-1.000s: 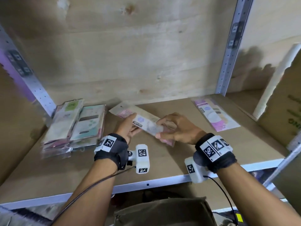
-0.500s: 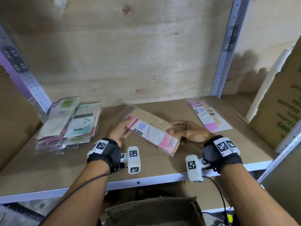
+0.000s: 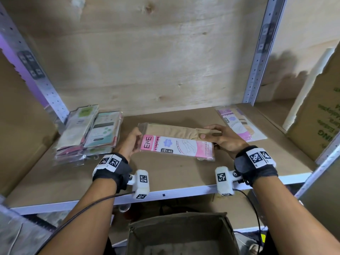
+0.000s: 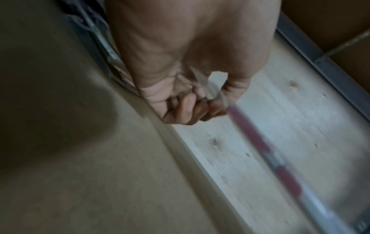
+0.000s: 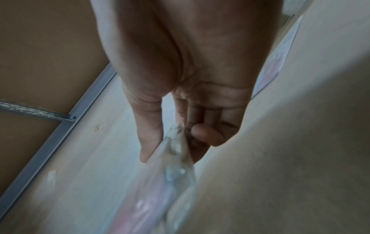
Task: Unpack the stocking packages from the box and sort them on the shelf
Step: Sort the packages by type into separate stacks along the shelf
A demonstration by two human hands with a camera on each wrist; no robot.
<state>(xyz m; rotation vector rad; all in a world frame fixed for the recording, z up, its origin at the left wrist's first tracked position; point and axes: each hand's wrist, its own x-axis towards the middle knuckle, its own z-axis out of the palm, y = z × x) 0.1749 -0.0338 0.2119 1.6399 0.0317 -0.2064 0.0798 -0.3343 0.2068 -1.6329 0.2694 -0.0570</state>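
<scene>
A pink and white stocking package (image 3: 176, 145) with beige stockings behind its card is held level above the middle of the shelf (image 3: 165, 173). My left hand (image 3: 131, 142) pinches its left end and my right hand (image 3: 223, 138) pinches its right end. The left wrist view shows the left hand (image 4: 192, 101) curled on the package's edge (image 4: 260, 142). Thumb and fingers of the right hand (image 5: 180, 129) clamp the clear wrap (image 5: 176, 158) in the right wrist view. A stack of green and teal packages (image 3: 88, 133) lies at the shelf's left. One pink package (image 3: 237, 124) lies at the right. The open cardboard box (image 3: 182, 234) sits below the shelf.
A plywood back wall (image 3: 156, 61) closes the shelf. Perforated metal uprights stand at the left (image 3: 42, 83) and the right (image 3: 261, 50). A printed carton (image 3: 320, 115) stands beyond the right upright. The shelf's white front rail (image 3: 174, 195) runs just under my wrists.
The package has been turned from a slant to level, its printed card now facing me. Both hands have spread to its two ends and drawn slightly nearer.
</scene>
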